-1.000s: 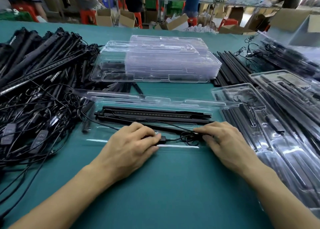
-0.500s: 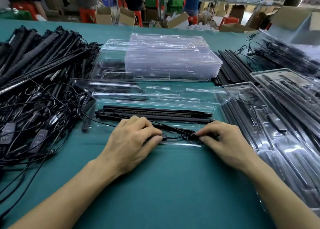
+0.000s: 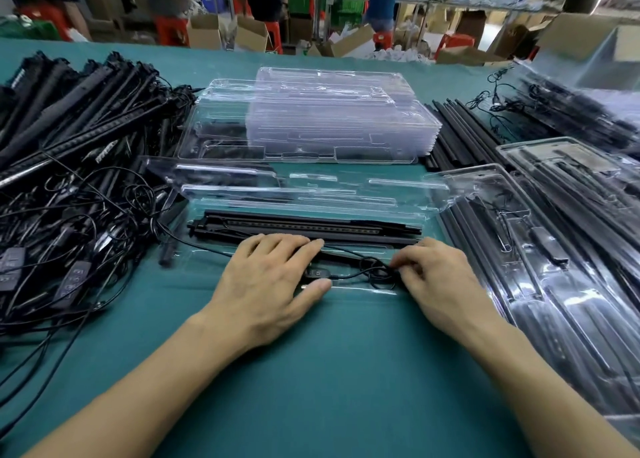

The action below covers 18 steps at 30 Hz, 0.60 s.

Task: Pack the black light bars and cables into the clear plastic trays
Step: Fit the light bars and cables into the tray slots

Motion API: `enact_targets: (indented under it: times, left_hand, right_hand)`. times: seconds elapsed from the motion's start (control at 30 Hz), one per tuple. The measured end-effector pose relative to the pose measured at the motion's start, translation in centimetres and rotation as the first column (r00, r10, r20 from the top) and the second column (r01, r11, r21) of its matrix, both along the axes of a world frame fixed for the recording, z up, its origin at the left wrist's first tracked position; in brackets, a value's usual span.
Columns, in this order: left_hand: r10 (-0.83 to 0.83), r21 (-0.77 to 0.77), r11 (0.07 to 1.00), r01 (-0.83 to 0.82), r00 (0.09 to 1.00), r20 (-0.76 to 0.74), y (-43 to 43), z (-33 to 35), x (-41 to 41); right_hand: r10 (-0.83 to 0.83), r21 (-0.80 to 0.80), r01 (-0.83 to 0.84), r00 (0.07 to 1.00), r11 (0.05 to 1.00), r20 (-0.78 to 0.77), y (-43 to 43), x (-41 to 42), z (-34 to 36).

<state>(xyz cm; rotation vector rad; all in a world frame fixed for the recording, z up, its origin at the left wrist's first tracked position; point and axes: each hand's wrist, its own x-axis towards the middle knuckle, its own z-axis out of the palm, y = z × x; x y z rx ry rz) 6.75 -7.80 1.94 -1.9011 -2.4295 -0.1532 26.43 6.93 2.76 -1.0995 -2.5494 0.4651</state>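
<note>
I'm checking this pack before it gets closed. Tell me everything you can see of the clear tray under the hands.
The clear tray is thin, glossy moulded plastic, lying flat on the green table with its lid open and raised behind. Black light bars lie lengthwise in its far slots; a coiled black cable sits in the near recess. The left hand presses flat on its contents, and the right hand pinches the cable.

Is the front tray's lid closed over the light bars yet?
No, the clear lid stands open behind the light bars, which lie uncovered.
</note>
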Motion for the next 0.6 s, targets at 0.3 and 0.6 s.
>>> enact_targets:
  times: [0.3, 0.6]
  left_hand:
    - [-0.116, 0.124, 0.986, 0.116, 0.993, -0.004, 3.3, 0.6, 4.0]
    - [-0.25, 0.209, 0.944, 0.255, 0.967, -0.051, 3.9, -1.0, 7.0]
  right_hand:
    - [0.055, -0.01, -0.055, 0.996, 0.998, 0.073, -0.3, 1.0, 0.3]
    - [0.136, -0.036, -0.132, 0.977, 0.991, 0.166, 0.0, 1.0, 2.1]
